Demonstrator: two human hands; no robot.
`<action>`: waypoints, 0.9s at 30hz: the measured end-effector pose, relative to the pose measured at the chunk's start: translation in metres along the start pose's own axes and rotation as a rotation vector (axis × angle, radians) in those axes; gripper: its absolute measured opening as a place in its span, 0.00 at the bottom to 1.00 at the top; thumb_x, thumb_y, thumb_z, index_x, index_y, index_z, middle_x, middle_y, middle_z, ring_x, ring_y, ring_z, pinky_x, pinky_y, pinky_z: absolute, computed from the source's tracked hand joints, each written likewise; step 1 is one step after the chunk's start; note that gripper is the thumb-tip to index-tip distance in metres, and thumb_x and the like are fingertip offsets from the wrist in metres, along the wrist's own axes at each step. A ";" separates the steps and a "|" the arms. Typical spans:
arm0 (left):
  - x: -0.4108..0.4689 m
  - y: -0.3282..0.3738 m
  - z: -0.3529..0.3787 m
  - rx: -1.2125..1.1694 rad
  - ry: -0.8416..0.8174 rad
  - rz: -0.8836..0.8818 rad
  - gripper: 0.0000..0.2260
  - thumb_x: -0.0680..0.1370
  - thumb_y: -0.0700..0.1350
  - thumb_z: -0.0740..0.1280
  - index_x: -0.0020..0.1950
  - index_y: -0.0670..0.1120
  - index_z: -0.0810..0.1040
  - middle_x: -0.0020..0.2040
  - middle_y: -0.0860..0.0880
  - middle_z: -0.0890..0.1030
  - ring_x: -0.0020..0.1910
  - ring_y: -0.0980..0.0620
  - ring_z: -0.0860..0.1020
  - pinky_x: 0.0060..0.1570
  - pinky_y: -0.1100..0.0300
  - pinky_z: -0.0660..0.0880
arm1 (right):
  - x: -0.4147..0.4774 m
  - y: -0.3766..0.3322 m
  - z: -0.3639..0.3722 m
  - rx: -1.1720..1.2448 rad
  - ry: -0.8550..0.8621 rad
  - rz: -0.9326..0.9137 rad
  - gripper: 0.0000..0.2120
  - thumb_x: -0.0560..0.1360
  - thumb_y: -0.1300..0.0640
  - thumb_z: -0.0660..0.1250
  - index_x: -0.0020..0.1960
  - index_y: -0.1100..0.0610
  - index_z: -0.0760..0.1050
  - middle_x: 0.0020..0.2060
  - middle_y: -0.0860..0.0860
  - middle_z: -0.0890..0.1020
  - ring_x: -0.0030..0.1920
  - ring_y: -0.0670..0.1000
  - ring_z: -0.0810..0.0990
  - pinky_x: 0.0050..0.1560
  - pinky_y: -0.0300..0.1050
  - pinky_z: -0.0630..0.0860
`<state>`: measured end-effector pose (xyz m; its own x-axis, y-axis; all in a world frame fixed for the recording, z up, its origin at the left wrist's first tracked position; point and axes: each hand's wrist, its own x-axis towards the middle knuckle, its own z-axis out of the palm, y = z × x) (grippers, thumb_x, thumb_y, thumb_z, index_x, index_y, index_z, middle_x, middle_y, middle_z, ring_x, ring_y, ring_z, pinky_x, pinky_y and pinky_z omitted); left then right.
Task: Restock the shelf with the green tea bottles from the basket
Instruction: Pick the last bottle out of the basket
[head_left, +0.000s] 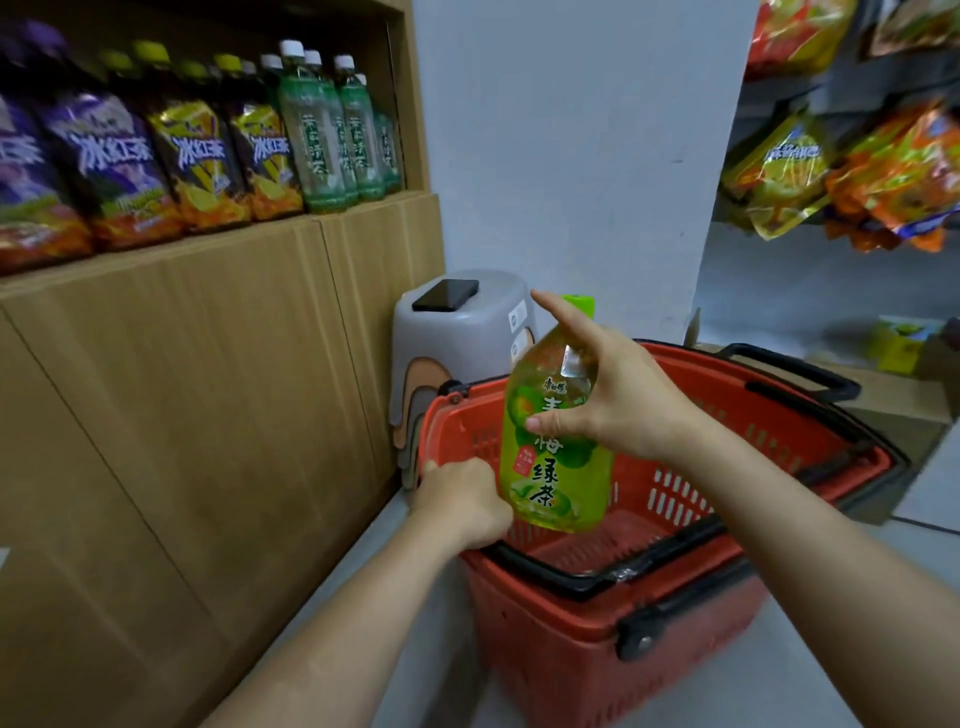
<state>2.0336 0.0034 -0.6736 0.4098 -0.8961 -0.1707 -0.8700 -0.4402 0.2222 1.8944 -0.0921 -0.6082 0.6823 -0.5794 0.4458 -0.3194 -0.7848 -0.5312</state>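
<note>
While the bottle (553, 467) hangs upright over the basket (779, 374), our right grip (618, 395) pinches its shoulder; left grip (462, 499) clutches the basket rim. We judge it full, heavy, slick: hold mid-label.

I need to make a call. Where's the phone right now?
The phone lies on the grey stool, left of centre in the head view, just behind the red basket and beside the cardboard shelf.
</note>
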 end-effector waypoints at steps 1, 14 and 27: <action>-0.003 -0.001 -0.002 -0.054 -0.007 0.009 0.06 0.73 0.43 0.59 0.45 0.45 0.75 0.51 0.42 0.81 0.57 0.38 0.73 0.66 0.50 0.65 | 0.001 -0.004 0.001 0.002 -0.002 -0.007 0.54 0.60 0.46 0.81 0.72 0.27 0.48 0.50 0.53 0.74 0.50 0.53 0.76 0.54 0.48 0.75; -0.094 -0.069 -0.087 -1.308 0.328 0.416 0.36 0.63 0.40 0.78 0.68 0.48 0.67 0.59 0.45 0.81 0.55 0.48 0.81 0.47 0.56 0.80 | 0.049 -0.124 -0.001 0.612 -0.090 -0.233 0.52 0.56 0.55 0.82 0.75 0.41 0.61 0.56 0.51 0.82 0.55 0.46 0.83 0.55 0.41 0.79; -0.234 -0.244 -0.185 -0.945 1.103 -0.011 0.33 0.56 0.52 0.79 0.59 0.54 0.74 0.48 0.55 0.85 0.47 0.56 0.83 0.47 0.56 0.79 | 0.068 -0.355 0.126 0.655 -0.218 -0.340 0.51 0.58 0.29 0.71 0.75 0.41 0.52 0.62 0.39 0.77 0.62 0.42 0.77 0.67 0.48 0.71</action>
<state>2.2004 0.3098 -0.5102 0.7924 -0.2884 0.5375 -0.5423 0.0704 0.8372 2.1371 0.1747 -0.4807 0.8092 -0.2200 0.5448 0.3396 -0.5816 -0.7392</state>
